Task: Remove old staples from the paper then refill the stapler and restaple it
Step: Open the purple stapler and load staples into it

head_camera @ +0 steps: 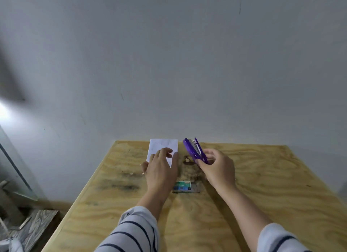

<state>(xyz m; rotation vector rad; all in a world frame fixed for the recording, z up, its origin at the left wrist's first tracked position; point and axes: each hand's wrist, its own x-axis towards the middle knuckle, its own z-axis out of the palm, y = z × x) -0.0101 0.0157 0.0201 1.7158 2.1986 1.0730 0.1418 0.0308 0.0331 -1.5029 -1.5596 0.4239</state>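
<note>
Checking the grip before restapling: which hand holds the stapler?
The right hand grips the purple stapler, lifted above the table; the left hand rests flat on the paper.

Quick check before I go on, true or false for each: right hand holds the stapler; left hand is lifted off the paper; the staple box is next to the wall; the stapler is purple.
1. The right hand holds the stapler. True.
2. The left hand is lifted off the paper. False: its fingers rest on it.
3. The staple box is next to the wall. False: it lies on the wooden table, between the forearms.
4. The stapler is purple. True.
</note>
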